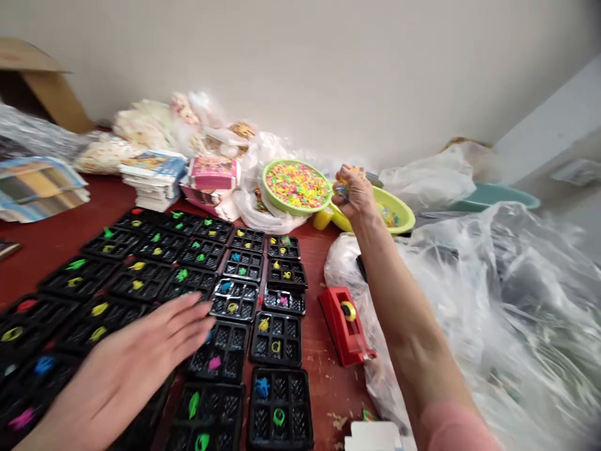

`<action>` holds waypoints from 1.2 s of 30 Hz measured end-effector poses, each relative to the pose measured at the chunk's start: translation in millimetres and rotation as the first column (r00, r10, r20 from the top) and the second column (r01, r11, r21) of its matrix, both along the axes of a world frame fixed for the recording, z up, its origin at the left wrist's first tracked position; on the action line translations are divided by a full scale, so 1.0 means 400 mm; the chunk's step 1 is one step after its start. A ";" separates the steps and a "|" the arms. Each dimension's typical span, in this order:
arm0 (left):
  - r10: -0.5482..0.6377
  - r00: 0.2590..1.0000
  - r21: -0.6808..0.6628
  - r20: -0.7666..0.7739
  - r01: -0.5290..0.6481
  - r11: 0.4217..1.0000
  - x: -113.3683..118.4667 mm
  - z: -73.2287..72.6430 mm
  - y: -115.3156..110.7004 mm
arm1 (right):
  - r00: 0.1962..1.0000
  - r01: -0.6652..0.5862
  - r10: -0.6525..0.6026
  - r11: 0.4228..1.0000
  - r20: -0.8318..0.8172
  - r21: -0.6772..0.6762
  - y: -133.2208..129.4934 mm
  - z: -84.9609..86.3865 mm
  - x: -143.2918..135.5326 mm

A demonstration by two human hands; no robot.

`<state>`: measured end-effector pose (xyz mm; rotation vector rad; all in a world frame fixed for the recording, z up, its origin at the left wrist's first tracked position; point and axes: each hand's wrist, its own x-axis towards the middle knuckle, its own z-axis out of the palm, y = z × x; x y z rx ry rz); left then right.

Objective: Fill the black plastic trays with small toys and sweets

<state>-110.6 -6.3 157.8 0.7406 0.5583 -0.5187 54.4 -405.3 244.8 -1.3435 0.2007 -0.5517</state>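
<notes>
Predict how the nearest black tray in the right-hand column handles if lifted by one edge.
The black tray looks like thin moulded plastic, so probably light, perhaps flexing a little. Lying flat, it seems unlikely to roll. The blue piece and green ring appear loose in open cells, so tilting could spill them.

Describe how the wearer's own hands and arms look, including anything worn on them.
The left hand and right hand are both ungloved, with no watch or bracelet visible. A plain pink sleeve shows on the right arm; no left sleeve is in view.
</notes>
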 end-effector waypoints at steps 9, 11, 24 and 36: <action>0.226 0.956 -0.465 0.185 -0.118 0.878 0.161 0.134 -0.198 | 0.950 -0.262 0.258 0.965 0.174 -0.003 0.587 -0.123 -0.181; 0.321 0.934 -0.484 0.154 -0.212 0.849 0.142 0.120 -0.170 | 0.955 -0.194 0.213 0.975 0.206 -0.110 0.651 -0.163 -0.222; 0.395 0.883 -0.488 0.255 -0.235 0.841 0.082 -0.005 -0.015 | 0.946 -0.178 0.276 0.879 0.168 -0.442 0.821 -0.258 -0.351; 0.383 0.924 -0.585 0.013 -0.304 0.752 0.060 -0.027 -0.005 | 0.977 -0.035 0.077 0.978 0.198 -0.205 0.837 -0.273 -0.326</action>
